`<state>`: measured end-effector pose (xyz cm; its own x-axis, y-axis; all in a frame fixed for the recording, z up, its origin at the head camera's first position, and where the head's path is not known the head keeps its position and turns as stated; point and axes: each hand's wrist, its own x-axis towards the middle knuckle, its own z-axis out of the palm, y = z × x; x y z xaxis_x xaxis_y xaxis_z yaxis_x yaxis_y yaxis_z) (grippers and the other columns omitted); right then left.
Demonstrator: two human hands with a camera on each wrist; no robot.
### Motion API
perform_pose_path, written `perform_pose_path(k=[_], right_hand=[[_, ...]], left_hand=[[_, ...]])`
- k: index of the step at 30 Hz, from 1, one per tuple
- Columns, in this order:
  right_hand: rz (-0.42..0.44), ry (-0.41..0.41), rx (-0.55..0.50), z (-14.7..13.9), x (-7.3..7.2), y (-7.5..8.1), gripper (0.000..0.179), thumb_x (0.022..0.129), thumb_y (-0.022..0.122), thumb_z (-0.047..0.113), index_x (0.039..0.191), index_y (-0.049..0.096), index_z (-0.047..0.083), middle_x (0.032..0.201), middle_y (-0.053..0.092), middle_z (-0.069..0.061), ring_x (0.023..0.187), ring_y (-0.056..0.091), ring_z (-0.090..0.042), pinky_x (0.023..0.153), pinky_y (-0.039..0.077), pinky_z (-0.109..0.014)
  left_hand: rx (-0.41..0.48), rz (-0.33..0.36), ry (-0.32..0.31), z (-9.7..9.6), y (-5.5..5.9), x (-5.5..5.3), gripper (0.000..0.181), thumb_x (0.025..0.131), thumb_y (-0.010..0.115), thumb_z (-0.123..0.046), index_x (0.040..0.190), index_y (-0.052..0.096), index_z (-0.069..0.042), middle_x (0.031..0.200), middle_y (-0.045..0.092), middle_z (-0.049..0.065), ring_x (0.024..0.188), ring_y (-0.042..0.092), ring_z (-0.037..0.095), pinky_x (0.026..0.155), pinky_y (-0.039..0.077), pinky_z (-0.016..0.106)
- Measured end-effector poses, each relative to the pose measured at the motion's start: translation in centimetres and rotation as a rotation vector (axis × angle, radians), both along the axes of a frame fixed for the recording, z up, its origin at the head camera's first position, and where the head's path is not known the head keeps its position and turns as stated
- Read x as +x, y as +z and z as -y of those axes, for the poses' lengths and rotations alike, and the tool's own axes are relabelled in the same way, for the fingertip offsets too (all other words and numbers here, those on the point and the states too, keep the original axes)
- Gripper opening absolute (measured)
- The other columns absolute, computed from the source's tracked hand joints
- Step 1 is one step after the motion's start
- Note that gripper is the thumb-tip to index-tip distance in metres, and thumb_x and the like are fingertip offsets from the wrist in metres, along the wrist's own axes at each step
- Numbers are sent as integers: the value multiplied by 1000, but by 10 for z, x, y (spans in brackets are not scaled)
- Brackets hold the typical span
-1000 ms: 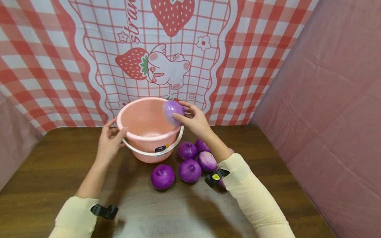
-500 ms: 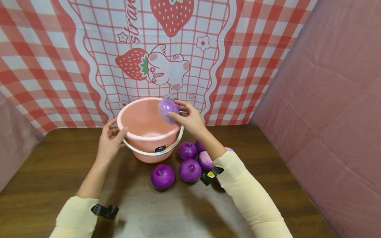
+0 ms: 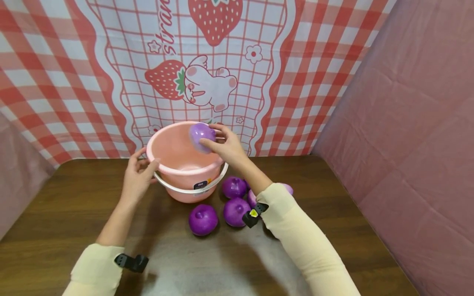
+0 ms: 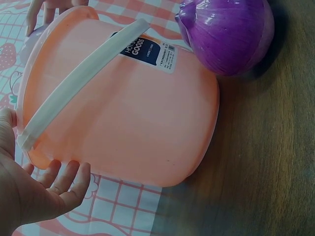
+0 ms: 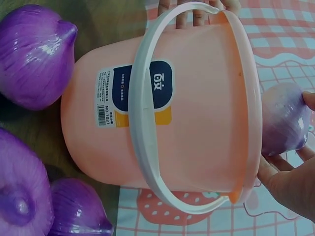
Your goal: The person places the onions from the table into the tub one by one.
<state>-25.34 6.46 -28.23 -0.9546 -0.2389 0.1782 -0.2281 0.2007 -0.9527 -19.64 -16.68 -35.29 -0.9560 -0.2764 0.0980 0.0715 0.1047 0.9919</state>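
Observation:
A pink bucket (image 3: 177, 181) with a white handle (image 3: 192, 190) hanging down its front stands upright near the back of the table. My left hand (image 3: 136, 176) holds its left rim, thumb over the edge and fingers along the outside. Above the bucket's mouth, toward the right rim, my right hand (image 3: 230, 149) grips a shiny purple onion (image 3: 201, 137) between thumb and fingers. The right wrist view shows this onion (image 5: 285, 120) just past the rim. On the table lie a front onion (image 3: 203, 220) and others, including an onion (image 3: 234, 187) beside the bucket.
More onions sit to the right, one a paler onion (image 3: 252, 199) partly behind my right forearm. The brown wooden table (image 3: 66, 213) meets a red-and-white strawberry cloth (image 3: 314, 74) at the back. Pink cloth (image 3: 418, 123) hangs along the right side.
My right hand has moved left with the onion, farther over the bucket's mouth. My right forearm now covers more of the onions on the table. The left hand and bucket stay put.

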Motion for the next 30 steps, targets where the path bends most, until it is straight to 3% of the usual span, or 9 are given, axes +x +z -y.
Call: perform_pose_path(k=[19, 30], right_hand=[[39, -7, 24, 17, -13, -2, 56, 82, 73, 23, 132, 50, 14, 132, 52, -14, 116, 54, -26, 83, 57, -29], [-2, -30, 113, 19, -15, -2, 58, 79, 76, 26, 130, 52, 15, 127, 56, -12, 115, 55, -24, 87, 55, -28]], left_hand=[[4, 10, 2, 1, -2, -1, 62, 91, 58, -23, 145, 29, -16, 109, 50, 4, 72, 57, -5, 58, 54, 13], [16, 3, 4, 1, -2, -2, 62, 91, 58, -22, 145, 29, -15, 106, 50, 2, 71, 56, -6, 57, 54, 13]])
